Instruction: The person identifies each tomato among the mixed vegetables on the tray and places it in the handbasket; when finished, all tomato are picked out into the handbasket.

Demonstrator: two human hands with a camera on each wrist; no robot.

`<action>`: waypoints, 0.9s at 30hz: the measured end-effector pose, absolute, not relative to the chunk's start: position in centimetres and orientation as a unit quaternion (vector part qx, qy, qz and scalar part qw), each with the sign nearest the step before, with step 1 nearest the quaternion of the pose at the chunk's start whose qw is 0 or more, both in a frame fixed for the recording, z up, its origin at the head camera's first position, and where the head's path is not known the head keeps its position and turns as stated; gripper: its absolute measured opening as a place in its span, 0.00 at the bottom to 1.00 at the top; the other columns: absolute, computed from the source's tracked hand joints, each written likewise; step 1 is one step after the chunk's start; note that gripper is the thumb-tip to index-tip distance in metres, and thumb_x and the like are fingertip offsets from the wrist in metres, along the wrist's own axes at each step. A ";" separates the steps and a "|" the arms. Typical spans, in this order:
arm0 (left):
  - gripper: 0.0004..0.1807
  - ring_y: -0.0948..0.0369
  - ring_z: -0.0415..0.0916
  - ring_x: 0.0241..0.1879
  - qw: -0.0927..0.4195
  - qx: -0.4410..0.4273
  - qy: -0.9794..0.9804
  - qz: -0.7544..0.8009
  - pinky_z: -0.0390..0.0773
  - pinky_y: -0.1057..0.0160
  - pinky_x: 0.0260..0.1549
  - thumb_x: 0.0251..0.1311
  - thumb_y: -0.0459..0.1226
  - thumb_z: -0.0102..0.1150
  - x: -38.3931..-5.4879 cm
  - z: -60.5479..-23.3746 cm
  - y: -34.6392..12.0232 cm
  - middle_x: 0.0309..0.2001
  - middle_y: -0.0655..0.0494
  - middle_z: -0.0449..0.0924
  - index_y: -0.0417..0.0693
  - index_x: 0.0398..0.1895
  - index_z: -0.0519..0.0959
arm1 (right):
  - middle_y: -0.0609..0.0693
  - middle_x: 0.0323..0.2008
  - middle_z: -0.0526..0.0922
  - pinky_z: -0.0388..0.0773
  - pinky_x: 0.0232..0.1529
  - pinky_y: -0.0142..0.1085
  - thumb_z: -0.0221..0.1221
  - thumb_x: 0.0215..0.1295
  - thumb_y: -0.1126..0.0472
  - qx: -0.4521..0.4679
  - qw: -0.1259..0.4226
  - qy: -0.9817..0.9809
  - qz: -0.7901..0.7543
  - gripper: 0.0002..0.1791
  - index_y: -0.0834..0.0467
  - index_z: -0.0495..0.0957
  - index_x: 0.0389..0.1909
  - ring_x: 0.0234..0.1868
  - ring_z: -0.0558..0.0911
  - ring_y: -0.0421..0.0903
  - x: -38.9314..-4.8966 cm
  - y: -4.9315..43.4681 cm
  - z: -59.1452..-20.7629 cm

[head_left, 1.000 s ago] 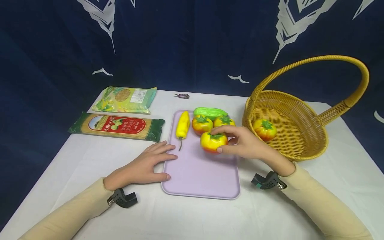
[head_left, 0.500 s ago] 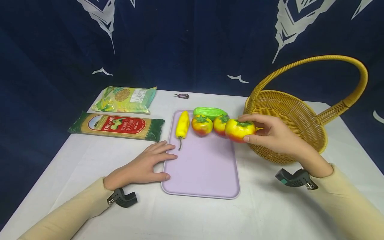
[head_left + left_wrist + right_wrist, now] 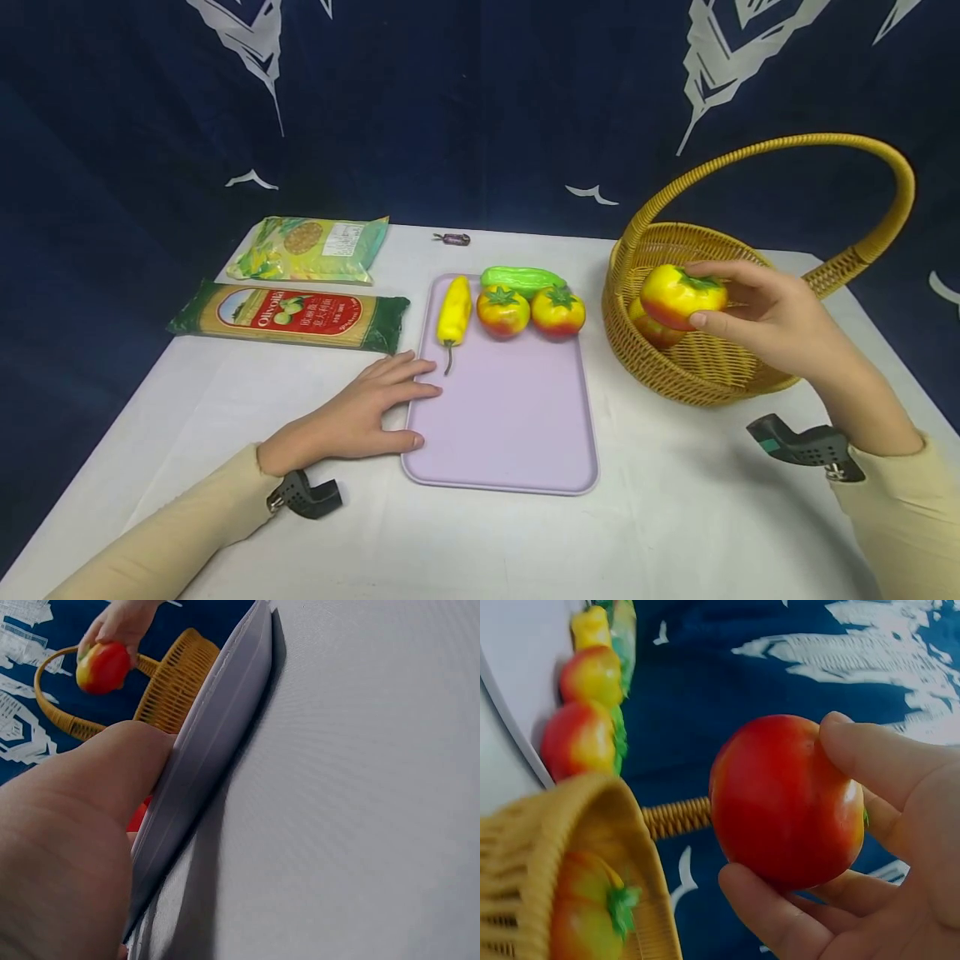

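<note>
My right hand (image 3: pixel 776 317) grips a red and yellow toy tomato (image 3: pixel 678 297) between thumb and fingers, above the wicker basket (image 3: pixel 637 367). In the right wrist view the held tomato (image 3: pixel 784 802) shows its red underside, apart from the basket rim. Another tomato (image 3: pixel 658 333) lies inside the basket, partly hidden behind the held one. My left hand (image 3: pixel 352 412) rests with spread fingers at the left edge of the lilac tray (image 3: pixel 502 433). On the tray's far part are two tomatoes (image 3: pixel 503 312), a yellow pepper (image 3: pixel 454 312) and a green vegetable (image 3: pixel 522 279), perhaps a cucumber.
A spaghetti pack (image 3: pixel 292 318) lies left of the tray, with a green and yellow bag (image 3: pixel 309 250) behind it. A small dark wrapped candy (image 3: pixel 453 239) sits near the table's back edge. The basket's tall handle (image 3: pixel 780 142) arches over its opening.
My right hand has lifted the tomato off the tray and carried it right, over the basket. My left hand has stayed at the tray's edge.
</note>
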State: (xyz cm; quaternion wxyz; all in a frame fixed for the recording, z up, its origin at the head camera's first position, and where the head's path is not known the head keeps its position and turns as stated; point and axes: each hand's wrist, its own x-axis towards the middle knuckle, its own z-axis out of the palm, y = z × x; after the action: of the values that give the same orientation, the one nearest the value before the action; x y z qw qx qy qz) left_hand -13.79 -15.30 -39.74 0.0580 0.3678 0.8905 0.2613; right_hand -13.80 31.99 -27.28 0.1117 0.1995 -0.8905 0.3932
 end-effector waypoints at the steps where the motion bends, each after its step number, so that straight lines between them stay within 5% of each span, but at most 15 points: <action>1: 0.31 0.40 0.53 0.79 0.060 0.366 0.891 0.262 0.54 0.32 0.76 0.55 0.49 0.69 -13.8 -39.7 -15.3 0.76 0.52 0.66 0.57 0.65 0.79 | 0.30 0.51 0.79 0.79 0.42 0.15 0.67 0.57 0.77 0.186 0.116 -0.894 0.390 0.28 0.66 0.78 0.61 0.45 0.82 0.23 -13.8 32.3 -27.3; 16: 0.31 0.41 0.53 0.79 0.069 0.362 0.893 0.259 0.54 0.32 0.75 0.56 0.49 0.69 -13.9 -39.8 -15.3 0.77 0.52 0.66 0.58 0.65 0.79 | 0.22 0.49 0.73 0.73 0.41 0.09 0.66 0.66 0.65 0.074 0.121 -0.920 0.366 0.26 0.61 0.75 0.65 0.43 0.75 0.16 -15.3 36.0 -29.1; 23: 0.31 0.41 0.53 0.79 0.069 0.362 0.892 0.263 0.54 0.32 0.75 0.56 0.49 0.68 -13.8 -39.8 -15.3 0.76 0.52 0.66 0.57 0.65 0.79 | 0.39 0.56 0.75 0.71 0.40 0.09 0.66 0.68 0.58 0.039 0.109 -0.930 0.348 0.27 0.56 0.74 0.67 0.41 0.73 0.17 -15.9 37.0 -30.1; 27: 0.31 0.41 0.52 0.79 0.069 0.360 0.893 0.261 0.54 0.31 0.75 0.56 0.49 0.68 -13.8 -39.7 -15.2 0.77 0.52 0.66 0.57 0.65 0.79 | 0.27 0.50 0.72 0.71 0.37 0.10 0.65 0.68 0.56 0.026 0.101 -0.933 0.344 0.30 0.61 0.72 0.68 0.39 0.73 0.19 -16.3 37.2 -30.4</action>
State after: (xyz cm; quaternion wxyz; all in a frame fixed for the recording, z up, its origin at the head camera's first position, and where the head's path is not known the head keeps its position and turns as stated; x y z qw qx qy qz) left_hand -13.75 -15.24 -39.68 0.0690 0.3605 0.8929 0.2609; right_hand -16.30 37.22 -30.43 0.1010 0.0258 -0.9333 0.3437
